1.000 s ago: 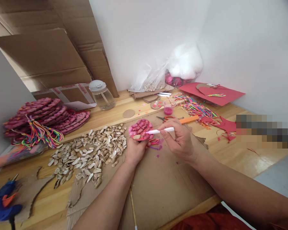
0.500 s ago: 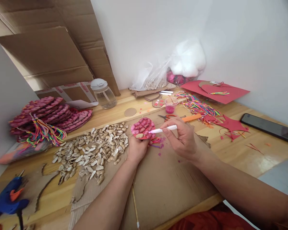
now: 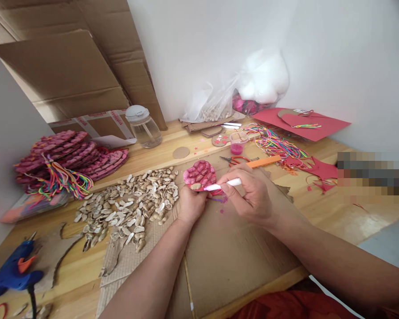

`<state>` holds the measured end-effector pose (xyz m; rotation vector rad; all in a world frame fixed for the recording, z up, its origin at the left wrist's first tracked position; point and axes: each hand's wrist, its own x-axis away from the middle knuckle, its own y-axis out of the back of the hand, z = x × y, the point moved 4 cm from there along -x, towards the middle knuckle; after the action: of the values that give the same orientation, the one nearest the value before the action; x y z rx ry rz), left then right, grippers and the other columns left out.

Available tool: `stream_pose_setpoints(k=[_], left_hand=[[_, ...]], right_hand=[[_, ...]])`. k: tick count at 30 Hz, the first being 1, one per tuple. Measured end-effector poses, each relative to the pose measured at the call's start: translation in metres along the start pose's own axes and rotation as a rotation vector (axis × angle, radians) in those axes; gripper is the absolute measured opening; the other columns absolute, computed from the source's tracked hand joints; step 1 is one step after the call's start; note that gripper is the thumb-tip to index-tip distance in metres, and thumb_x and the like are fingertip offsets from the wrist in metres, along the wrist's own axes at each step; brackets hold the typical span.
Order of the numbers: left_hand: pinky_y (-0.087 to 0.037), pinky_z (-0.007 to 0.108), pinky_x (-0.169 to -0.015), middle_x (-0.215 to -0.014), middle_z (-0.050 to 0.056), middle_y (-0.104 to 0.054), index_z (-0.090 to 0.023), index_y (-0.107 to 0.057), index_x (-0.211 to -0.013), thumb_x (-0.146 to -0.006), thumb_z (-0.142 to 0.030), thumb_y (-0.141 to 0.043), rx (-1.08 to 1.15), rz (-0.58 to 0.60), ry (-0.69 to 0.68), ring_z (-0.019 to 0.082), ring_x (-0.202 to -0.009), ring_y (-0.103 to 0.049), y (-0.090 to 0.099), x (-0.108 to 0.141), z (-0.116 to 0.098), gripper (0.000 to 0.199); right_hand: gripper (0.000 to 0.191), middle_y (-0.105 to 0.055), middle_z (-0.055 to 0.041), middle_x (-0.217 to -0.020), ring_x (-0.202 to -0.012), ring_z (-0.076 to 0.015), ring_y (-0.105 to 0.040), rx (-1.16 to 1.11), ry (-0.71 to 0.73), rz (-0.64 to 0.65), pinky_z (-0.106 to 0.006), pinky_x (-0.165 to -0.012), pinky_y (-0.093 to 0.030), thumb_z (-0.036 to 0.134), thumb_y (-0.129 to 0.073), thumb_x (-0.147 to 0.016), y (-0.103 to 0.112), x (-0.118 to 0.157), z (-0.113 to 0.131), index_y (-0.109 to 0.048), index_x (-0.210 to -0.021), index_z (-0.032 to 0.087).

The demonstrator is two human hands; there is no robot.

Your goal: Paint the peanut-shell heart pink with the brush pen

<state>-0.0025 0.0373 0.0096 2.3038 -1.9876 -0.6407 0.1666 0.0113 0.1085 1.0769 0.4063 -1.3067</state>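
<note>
The left hand [image 3: 191, 204], at the centre of the frame, had its grip closed on the lower edge of a pink shell-covered disc [image 3: 200, 174], holding it tilted above the cardboard sheet [image 3: 239, 257]. The right hand [image 3: 249, 195], just to the right, pinched a white brush [image 3: 223, 184] between thumb and fingers, its tip touching the disc's lower right edge. Pink smears lay on the cardboard just under the disc. Left of the hands, a heap of peanut shells [image 3: 133, 206] spread across the counter [image 3: 319, 221]. Behind the disc stood a small cup of pink paint [image 3: 236, 144], with scissors [image 3: 234, 159] and an orange knife [image 3: 262, 162] beside it. Finished pink discs [image 3: 69, 155] with coloured cords were stacked at the left edge. A blue glue gun [image 3: 13, 274] lay at the lower left. Red print on the tape of a box at upper left was too small to read.
</note>
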Motion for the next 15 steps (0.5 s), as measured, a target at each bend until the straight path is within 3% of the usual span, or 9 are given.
stream_pose_setpoints(k=[8,15], left_hand=[[-0.041,0.025,-0.045,-0.054,-0.001,-0.061,-0.021,-0.059,-0.061,-0.076,-0.017,-0.060,0.046,0.020,0.106,0.014,-0.046,-0.052,-0.0002,0.0013,0.0039,0.016],[-0.041,0.025,-0.047,-0.054,-0.001,-0.060,-0.021,-0.058,-0.059,-0.077,-0.014,-0.058,0.029,0.028,0.057,0.013,-0.048,-0.052,-0.0014,0.0002,0.0028,0.019]], right_hand=[[0.011,-0.071,-0.0042,-0.082,-0.078,-0.0203,-0.063,0.000,0.006,0.001,-0.039,-0.080,-0.047,0.013,-0.059,-0.090,-0.0002,-0.0003,-0.0023,-0.067,-0.091,0.020],[0.011,-0.071,-0.0036,-0.083,-0.082,-0.0212,-0.062,-0.023,-0.003,-0.012,-0.039,-0.081,-0.047,0.014,-0.060,-0.091,-0.0016,0.0034,-0.0052,-0.068,-0.093,0.022]])
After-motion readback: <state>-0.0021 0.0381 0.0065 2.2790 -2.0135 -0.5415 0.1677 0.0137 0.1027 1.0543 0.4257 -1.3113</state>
